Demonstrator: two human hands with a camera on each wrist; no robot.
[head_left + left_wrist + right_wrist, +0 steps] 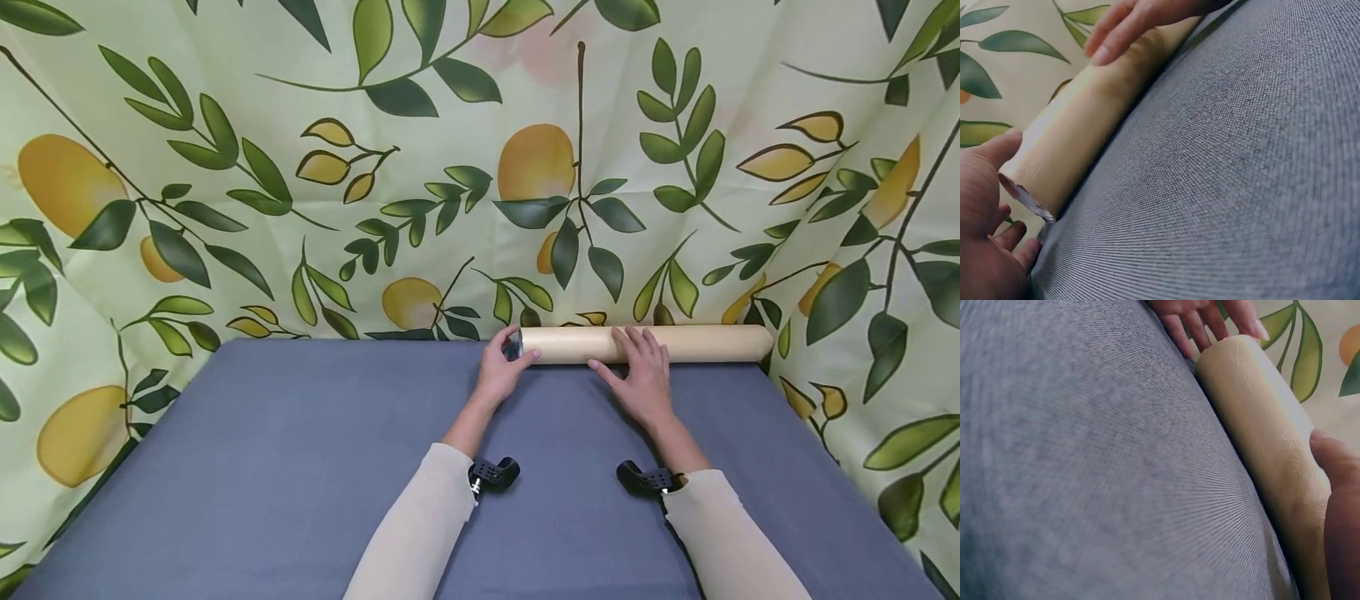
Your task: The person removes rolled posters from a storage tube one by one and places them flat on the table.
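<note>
A long pale-yellow roll (712, 343) lies crosswise along the table's far edge. Its left end (1034, 203) shows a ragged rim with something whitish inside. My left hand (501, 367) is spread at that end, thumb by the rim and the other fingers loosely bent just beyond it, as the left wrist view (985, 206) shows. Over the middle of the roll, my right hand (641, 375) rests with fingers laid across the top and the thumb apart on the near side. In the right wrist view the right thumb (1332, 453) lies against the roll's surface.
A blue-grey cloth (300, 467) covers the table. Behind it and on the right hangs a curtain (450, 150) printed with leaves and orange fruit, close to the roll. Black wrist cameras (495, 473) sit at both cuffs.
</note>
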